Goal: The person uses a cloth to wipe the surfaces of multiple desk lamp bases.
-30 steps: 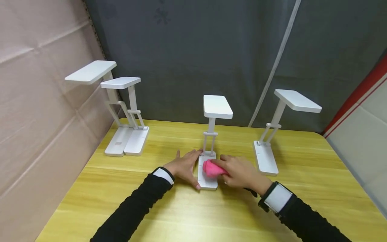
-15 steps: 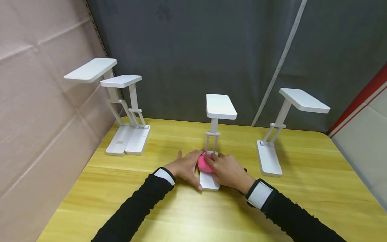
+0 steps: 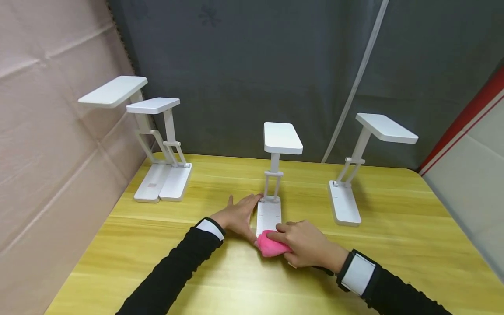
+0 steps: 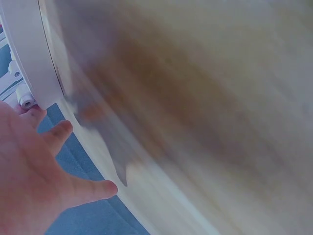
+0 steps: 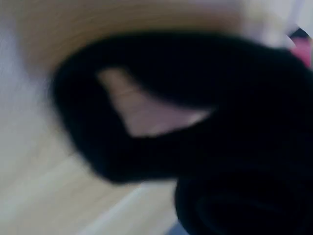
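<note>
A white folding desk lamp point(image 3: 269, 214) stands mid-table in the head view, its flat head raised on a hinged stem. My left hand point(image 3: 238, 218) lies along the left side of its base, fingers spread, thumb by the front corner and fingertips near the back one. In the left wrist view those fingers point(image 4: 58, 134) look extended beside the base edge. Bunched in my right hand point(image 3: 309, 245) is a pink cloth point(image 3: 271, 245), pinched over the base's front end, which it covers. A dark strap point(image 5: 146, 54) fills most of the blurred right wrist view.
Two similar white lamps point(image 3: 177, 181) stand side by side at the back left. Another lamp point(image 3: 344, 203) is to the right. A dark grey curtain point(image 3: 236, 65) hangs behind the yellow wood-grain table point(image 3: 220, 280), with a pale sheet point(image 3: 59, 153) at its left.
The right hand slid the pink cloth up to the back of the lamp base, then down to its front edge. My left hand has stayed by the base.
</note>
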`<state>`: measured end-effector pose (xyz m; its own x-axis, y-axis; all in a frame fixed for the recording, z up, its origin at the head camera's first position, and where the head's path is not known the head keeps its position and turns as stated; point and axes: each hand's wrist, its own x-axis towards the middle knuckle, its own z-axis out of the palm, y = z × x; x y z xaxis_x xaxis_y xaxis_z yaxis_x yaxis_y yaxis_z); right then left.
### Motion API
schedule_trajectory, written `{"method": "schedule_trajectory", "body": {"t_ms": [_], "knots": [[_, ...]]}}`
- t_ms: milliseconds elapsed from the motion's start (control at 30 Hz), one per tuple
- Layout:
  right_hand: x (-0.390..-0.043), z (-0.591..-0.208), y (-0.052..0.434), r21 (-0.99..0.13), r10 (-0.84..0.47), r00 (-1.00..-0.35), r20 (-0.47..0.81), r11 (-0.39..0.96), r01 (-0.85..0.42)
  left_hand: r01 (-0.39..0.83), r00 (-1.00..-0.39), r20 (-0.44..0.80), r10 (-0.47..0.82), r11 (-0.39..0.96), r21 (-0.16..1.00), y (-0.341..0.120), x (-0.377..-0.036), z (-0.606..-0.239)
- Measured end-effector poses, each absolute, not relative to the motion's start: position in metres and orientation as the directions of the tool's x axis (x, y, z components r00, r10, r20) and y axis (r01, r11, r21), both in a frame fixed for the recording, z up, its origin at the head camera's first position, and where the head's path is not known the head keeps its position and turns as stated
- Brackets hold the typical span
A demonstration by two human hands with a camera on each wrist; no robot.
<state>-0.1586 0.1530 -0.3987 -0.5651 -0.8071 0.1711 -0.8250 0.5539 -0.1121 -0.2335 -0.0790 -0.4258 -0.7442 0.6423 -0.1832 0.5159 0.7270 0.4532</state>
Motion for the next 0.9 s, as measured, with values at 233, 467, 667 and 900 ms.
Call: {"method": "schedule_trajectory", "body": {"t_ms": [233,467,667,900], "knots": [[-0.197,-0.396,0.184,-0.296,-0.528,-0.839,0.128,0.787,-0.541,0.501,-0.742,-0.179,0.646,0.711,0.494,-0.082,-0.233,-0.424],[-0.233,-0.422,0.182,0.011,-0.423,-0.898,0.119,0.905,-0.425,0.480,-0.741,-0.199,0.642,0.713,0.511,-0.084,-0.228,-0.430],[-0.233,-0.425,0.174,0.066,-0.500,-0.852,0.152,0.866,-0.496,0.511,-0.737,-0.178,0.652,0.710,0.485,-0.080,-0.232,-0.426],[-0.209,-0.416,0.185,0.067,-0.618,-0.778,0.112,0.786,-0.615,0.501,-0.738,-0.193,0.647,0.716,0.486,-0.078,-0.234,-0.422]]}}
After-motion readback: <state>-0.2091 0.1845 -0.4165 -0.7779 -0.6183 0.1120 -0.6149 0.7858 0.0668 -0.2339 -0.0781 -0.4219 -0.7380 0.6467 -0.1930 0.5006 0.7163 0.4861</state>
